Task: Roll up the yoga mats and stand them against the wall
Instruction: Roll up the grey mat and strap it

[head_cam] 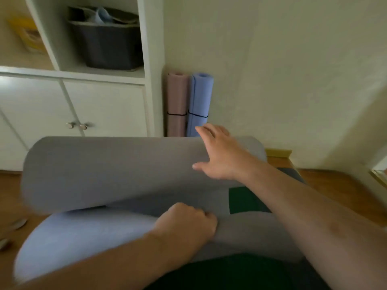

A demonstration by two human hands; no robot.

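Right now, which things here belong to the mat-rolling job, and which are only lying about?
Job: grey mat under right hand and left hand; pink rolled mat; blue rolled mat; wall.
Lying about: dark bin; white cabinet; yellow book.

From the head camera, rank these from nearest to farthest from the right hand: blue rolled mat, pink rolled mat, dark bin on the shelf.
From the right hand, on the grey mat:
1. Blue rolled mat, upright at the wall just beyond the fingertips.
2. Pink rolled mat, upright on the blue one's left.
3. Dark bin, up in the open shelf, far left.
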